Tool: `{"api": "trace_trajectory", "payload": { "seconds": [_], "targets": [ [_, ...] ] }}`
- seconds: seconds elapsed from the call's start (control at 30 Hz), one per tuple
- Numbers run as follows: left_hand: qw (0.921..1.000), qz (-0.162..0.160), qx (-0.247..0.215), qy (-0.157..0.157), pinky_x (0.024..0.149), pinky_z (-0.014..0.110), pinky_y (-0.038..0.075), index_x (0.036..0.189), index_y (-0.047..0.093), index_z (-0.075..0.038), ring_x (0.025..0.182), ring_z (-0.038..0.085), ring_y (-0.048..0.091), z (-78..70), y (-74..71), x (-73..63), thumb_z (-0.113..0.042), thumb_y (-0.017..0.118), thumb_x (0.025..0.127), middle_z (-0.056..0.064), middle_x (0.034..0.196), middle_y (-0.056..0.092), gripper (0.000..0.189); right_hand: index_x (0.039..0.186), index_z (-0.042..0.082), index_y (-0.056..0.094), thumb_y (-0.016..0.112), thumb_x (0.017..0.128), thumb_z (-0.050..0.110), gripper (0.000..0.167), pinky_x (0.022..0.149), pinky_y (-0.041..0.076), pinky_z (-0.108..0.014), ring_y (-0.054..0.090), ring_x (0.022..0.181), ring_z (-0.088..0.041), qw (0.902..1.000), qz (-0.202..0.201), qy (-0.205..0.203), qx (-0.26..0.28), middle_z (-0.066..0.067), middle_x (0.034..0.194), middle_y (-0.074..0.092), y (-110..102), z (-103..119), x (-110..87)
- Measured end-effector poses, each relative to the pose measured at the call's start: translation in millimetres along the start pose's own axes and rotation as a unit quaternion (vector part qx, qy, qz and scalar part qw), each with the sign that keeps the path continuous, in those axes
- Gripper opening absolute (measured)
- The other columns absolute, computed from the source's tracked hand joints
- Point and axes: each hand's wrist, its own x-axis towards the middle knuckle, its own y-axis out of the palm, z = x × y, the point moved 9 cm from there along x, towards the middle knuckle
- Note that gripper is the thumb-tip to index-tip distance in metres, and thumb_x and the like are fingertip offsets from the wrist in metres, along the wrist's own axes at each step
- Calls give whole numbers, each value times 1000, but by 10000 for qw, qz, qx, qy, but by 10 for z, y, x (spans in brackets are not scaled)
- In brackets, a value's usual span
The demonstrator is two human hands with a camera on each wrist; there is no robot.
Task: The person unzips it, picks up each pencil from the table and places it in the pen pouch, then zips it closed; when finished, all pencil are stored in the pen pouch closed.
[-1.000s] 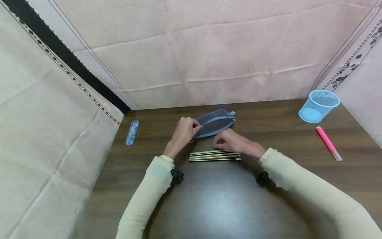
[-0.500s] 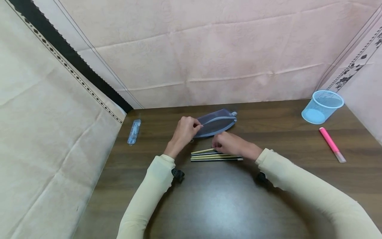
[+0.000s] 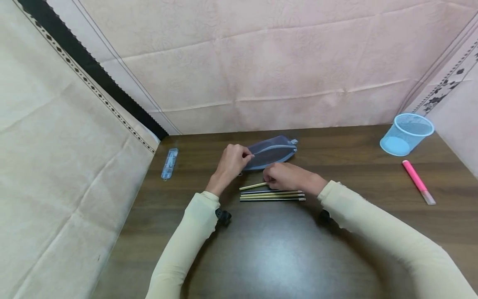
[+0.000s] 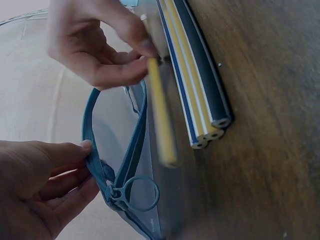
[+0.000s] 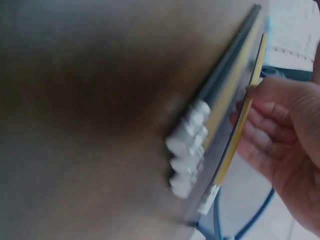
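A blue zippered pencil pouch (image 3: 270, 154) with see-through sides lies near the back of the table, its zipper parted. My left hand (image 3: 232, 161) pinches the pouch's zipper edge between thumb and fingers; a ring pull (image 4: 142, 194) hangs beside them in the left wrist view. Between thumb and fingers of my right hand (image 3: 285, 176) is a yellow pencil (image 4: 161, 115), raised beside the other pencils. Those pencils (image 3: 272, 196), dark and yellow with white eraser ends (image 5: 187, 150), lie side by side in a row just in front of the pouch.
A clear blue box-like item (image 3: 169, 164) lies at the table's left. On the right stand a light-blue cup (image 3: 407, 135) and, before it, a pink marker (image 3: 419, 182) lying down. Cloth (image 3: 261, 74) hangs behind the table's back edge.
My right hand has picked the yellow pencil off the row and shifted slightly left and toward the pouch with it. The left hand keeps its hold on the pouch.
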Motion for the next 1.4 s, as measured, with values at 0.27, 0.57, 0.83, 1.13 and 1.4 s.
{"api": "trace_trajectory", "payload": {
  "seconds": [0.27, 0.57, 0.83, 1.13, 1.4],
  "targets": [
    [9996, -42, -237, -110, 63, 23, 53, 96, 81, -7, 67, 11, 65, 62, -14, 5, -19, 73, 93, 7, 91, 78, 14, 107, 6, 70, 63, 93, 2, 16, 69, 48, -24, 52, 76, -7, 9967, 9, -281, 761, 0, 89, 63, -242, 46, -118],
    [9994, -76, -306, -139, 58, 21, 48, 97, 81, -6, 67, 13, 61, 70, -44, -1, -17, 74, 93, 8, 88, 77, 14, 103, 6, 74, 68, 92, 3, 12, 78, 59, -28, 72, 85, -14, 9612, -921, 252, 2587, -15, 96, 75, -734, -94, -317],
    [9995, -33, -217, -215, 57, 21, 48, 98, 81, -7, 67, 13, 62, 48, -20, -8, -18, 73, 94, 8, 91, 77, 14, 117, -5, 65, 64, 98, 3, 21, 94, 56, -41, 74, 98, -23, 7301, -920, 1794, 6530, -11, 106, 73, -317, -266, -320],
    [9995, -9, -148, -275, 56, 20, 47, 99, 81, -7, 67, 13, 61, 30, 3, -11, -19, 74, 93, 7, 91, 77, 15, 115, -2, 64, 52, 102, -2, 18, 97, 55, -32, 73, 99, -19, 5704, -364, 2800, 7713, -10, 103, 74, 297, -179, -338],
    [9996, 66, 63, -260, 66, 25, 52, 98, 82, -9, 75, 13, 64, -27, 35, -3, -19, 74, 93, 5, 92, 78, 14, 101, -5, 69, 54, 99, -7, 15, 98, 54, -32, 75, 90, -23, 4651, -1326, 3255, 8125, -18, 99, 75, 327, -537, -236]
  ]
}}
